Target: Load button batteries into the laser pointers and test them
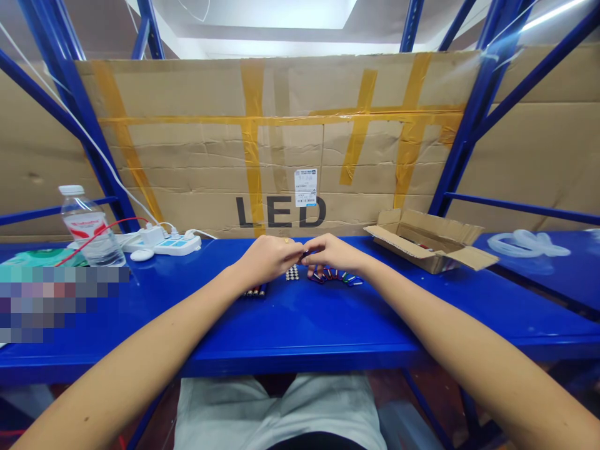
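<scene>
My left hand (272,257) and my right hand (330,253) meet above the blue table, fingertips together. Both hands pinch around something small and dark between them, too hidden to name. Just below the fingers lies a group of small silvery round pieces (292,273). Under my right hand, several small coloured metallic pieces (349,279), red, green and blue, are spread in a curved row. Beneath my left wrist, several dark tubes with shiny ends (255,292) lie side by side, partly covered by the wrist.
An open cardboard box (422,240) stands at the right back, near coiled clear tubing (529,244). At the left are a water bottle (91,231) and a white power strip (178,245) with cables. A large cardboard sheet (201,162) rises behind the blue table (304,325).
</scene>
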Demonstrator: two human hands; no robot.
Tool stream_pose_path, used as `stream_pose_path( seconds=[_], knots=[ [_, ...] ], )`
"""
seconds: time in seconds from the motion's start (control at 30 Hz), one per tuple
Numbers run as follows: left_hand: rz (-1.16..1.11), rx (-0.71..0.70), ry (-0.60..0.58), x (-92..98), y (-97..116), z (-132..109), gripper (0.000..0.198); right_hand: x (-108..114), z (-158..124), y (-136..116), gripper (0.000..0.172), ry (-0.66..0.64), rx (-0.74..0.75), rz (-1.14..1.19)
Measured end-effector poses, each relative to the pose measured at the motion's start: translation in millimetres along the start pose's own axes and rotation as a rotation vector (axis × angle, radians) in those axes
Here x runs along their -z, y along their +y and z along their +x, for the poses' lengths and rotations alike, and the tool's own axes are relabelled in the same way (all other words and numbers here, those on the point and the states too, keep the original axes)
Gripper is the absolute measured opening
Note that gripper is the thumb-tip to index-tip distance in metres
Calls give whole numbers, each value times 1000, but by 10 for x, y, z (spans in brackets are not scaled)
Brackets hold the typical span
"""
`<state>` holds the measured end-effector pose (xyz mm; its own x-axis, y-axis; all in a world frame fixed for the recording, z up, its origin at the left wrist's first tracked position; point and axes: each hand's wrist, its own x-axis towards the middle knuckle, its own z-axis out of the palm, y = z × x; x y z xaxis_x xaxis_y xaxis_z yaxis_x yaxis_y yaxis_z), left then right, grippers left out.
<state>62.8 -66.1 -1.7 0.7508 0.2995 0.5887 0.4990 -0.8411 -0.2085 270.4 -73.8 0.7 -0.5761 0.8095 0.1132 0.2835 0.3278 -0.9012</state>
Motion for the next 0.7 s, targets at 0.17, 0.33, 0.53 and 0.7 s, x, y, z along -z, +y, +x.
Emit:
stream_pose_path(
  seconds=[0.17,0.33,0.53,0.7],
  knots=[
    [-36,84,-50,37,37,15,25,-12,-12,-19,18,-2,-32,88],
    [-45,214,-78,101,-24,39,24,-16,-2,-12,20,7,-27,136],
    [28,334,-369,76,-252,-49,22,15,35,58,24,7,-12,139],
    [-64,394,-509,17,-311,-113,18,25,50,86,26,-35,15,117]
  ],
)
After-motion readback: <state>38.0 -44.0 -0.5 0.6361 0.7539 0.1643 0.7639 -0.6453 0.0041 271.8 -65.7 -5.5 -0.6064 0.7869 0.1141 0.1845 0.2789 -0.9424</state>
